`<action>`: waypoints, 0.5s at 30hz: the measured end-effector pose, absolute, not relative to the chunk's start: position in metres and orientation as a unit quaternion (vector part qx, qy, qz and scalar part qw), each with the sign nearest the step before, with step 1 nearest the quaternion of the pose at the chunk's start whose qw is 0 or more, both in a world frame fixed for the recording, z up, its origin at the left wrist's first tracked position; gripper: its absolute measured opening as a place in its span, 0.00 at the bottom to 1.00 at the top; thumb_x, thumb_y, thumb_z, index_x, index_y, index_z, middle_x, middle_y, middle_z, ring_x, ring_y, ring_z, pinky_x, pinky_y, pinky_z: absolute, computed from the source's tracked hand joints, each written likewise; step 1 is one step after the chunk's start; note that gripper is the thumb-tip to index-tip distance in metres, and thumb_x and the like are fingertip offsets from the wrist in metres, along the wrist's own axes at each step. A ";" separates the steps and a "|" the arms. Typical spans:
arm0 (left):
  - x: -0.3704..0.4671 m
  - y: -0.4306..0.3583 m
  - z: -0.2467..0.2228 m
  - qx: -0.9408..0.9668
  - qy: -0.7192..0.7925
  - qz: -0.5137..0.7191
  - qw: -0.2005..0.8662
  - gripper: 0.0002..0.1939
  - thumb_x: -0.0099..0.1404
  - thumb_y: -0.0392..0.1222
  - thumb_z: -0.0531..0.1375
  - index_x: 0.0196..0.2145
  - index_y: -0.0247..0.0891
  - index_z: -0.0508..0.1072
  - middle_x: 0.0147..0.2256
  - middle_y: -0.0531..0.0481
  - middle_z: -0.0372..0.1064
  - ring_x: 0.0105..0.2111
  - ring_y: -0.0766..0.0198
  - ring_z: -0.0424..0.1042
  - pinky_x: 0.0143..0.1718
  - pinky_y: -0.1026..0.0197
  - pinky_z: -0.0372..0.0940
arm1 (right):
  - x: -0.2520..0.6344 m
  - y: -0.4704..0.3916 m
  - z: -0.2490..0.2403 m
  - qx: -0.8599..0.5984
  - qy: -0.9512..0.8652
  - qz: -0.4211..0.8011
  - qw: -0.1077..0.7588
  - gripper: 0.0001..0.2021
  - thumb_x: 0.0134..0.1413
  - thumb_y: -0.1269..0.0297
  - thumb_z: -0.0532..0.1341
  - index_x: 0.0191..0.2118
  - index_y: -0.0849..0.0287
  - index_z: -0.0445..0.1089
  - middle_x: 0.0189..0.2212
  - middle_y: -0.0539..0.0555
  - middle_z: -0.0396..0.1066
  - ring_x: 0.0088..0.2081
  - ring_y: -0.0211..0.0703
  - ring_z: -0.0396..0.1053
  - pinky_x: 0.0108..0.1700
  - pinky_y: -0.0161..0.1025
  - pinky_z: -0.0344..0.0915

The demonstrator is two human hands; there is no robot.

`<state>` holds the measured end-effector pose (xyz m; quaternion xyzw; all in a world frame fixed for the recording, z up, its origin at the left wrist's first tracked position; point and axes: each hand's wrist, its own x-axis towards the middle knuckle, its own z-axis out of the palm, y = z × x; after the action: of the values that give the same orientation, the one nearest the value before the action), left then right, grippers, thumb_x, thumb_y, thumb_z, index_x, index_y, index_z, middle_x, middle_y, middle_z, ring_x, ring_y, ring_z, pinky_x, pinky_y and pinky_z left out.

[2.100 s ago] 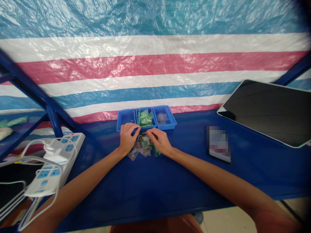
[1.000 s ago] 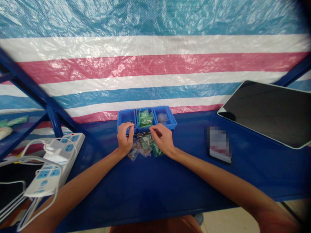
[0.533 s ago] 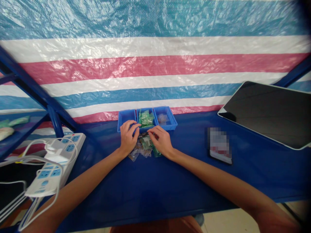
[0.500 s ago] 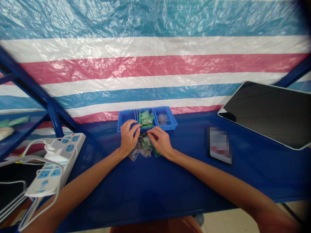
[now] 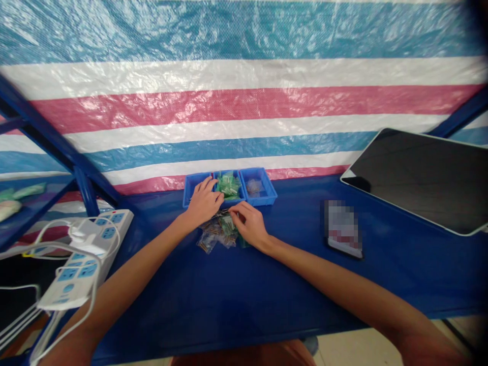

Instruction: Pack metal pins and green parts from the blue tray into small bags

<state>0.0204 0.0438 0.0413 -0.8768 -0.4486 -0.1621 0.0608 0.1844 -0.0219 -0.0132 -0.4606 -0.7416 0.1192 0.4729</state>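
A blue three-compartment tray (image 5: 272,199) stands against the striped sheet. My left hand (image 5: 204,204) reaches over the front of its left compartment, fingers stretched out and a little apart. Small green bags (image 5: 229,185) fill the middle compartment, and clear bags (image 5: 254,187) lie in the right one. In front of the tray is a pile of small clear bags (image 5: 215,235) with brass-coloured pieces inside. My right hand (image 5: 250,224) rests at the pile's right side, thumb and fingers pinched near some thin metal pieces (image 5: 222,212). Whatever it grips is too small to name.
On the left lies a white power strip (image 5: 89,259) with plugs and white cables (image 5: 95,284). A phone (image 5: 343,231), partly blurred, is on the blue table (image 5: 229,300) to the right. Behind it leans a dark-screened monitor (image 5: 423,178). Blue metal posts (image 5: 86,188) frame the sides.
My left hand has moved up from the pile's edge to over the tray's left compartment, uncovering more of the bags. My right hand has barely moved.
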 end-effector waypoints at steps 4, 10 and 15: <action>0.024 0.053 0.050 -0.889 -0.441 -0.115 0.038 0.17 0.65 0.43 0.49 0.30 0.39 0.77 0.60 0.50 0.54 0.63 0.52 0.46 0.61 0.45 0.48 | 0.185 -0.021 -0.014 -0.460 -0.741 0.122 0.474 0.09 0.59 0.69 0.54 0.36 0.57 0.71 0.31 0.52 0.69 0.31 0.40 0.65 0.35 0.36 0.61; 0.022 0.062 0.051 -0.894 -0.442 -0.073 -0.016 0.17 0.63 0.42 0.50 0.27 0.37 0.76 0.60 0.48 0.54 0.61 0.51 0.50 0.59 0.44 0.51 | 0.185 -0.021 -0.014 -0.461 -0.742 0.124 0.471 0.09 0.59 0.68 0.54 0.36 0.57 0.71 0.31 0.52 0.69 0.31 0.39 0.65 0.35 0.36 0.61; 0.023 0.067 0.047 -0.895 -0.435 -0.096 -0.028 0.16 0.62 0.41 0.50 0.26 0.35 0.75 0.59 0.45 0.56 0.60 0.49 0.53 0.59 0.43 0.52 | 0.185 -0.021 -0.014 -0.460 -0.744 0.124 0.469 0.09 0.59 0.68 0.54 0.36 0.57 0.71 0.31 0.52 0.69 0.32 0.40 0.66 0.36 0.36 0.61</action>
<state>0.0227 0.0667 0.0471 -0.8946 -0.4354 -0.0963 -0.0284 0.1852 -0.0215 -0.0136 -0.4599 -0.7435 0.1238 0.4694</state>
